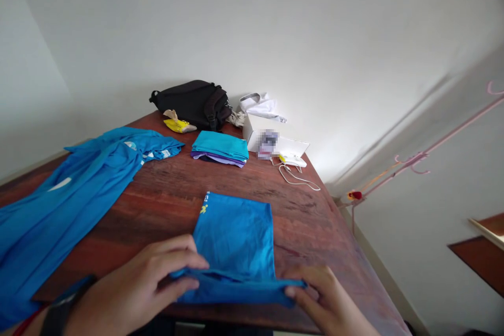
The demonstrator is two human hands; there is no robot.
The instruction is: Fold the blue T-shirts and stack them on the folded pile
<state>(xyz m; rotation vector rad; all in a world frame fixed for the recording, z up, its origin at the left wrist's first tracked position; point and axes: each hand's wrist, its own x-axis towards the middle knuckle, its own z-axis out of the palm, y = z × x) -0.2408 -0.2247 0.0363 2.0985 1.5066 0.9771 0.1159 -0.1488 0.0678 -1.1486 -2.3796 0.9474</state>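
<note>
A blue garment (238, 231), partly folded into a narrow rectangle, lies near the table's front edge. Small white and yellow printing shows at its far left corner. My left hand (145, 278) pinches the near left end, thumb and fingers closed on the cloth. At the near right corner my right hand (321, 291) grips the same cloth between thumb and fingers. Between the two hands the near end is lifted and bent over in a band. A dark band circles my left wrist.
On the wooden table (157, 205), a spread blue shirt (90, 178) lies at left. Behind are a folded clothes stack (220, 146), a black backpack (192, 101), a yellow item (179, 125), a white box (254, 134) and a white cable (297, 181). A pink rack (444, 139) stands at right.
</note>
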